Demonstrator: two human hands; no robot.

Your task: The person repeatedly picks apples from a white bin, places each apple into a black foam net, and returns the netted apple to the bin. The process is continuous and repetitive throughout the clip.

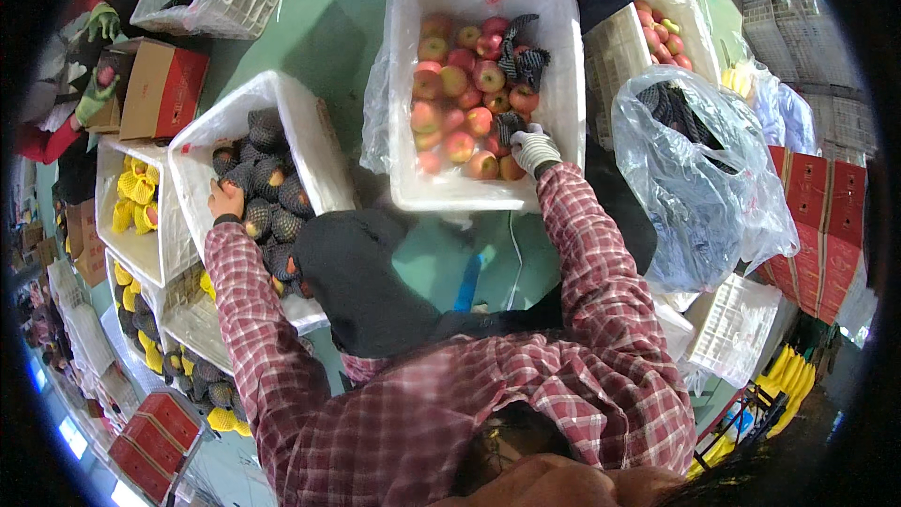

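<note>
My bare left hand rests at the left side of a lined crate, on an apple in a black foam net among several netted apples. Whether its fingers grip that apple is not clear. My right hand, in a striped white glove, is at the lower right inside a white crate of bare red apples. Black foam netting bunches at its fingertips; its grip is partly hidden. More black nets lie on the apples farther up the crate.
A clear bag of black nets stands at right, near red cartons. Beyond is another apple crate. At left are a crate of yellow-netted apples and an open carton. Other people work at the top and upper left.
</note>
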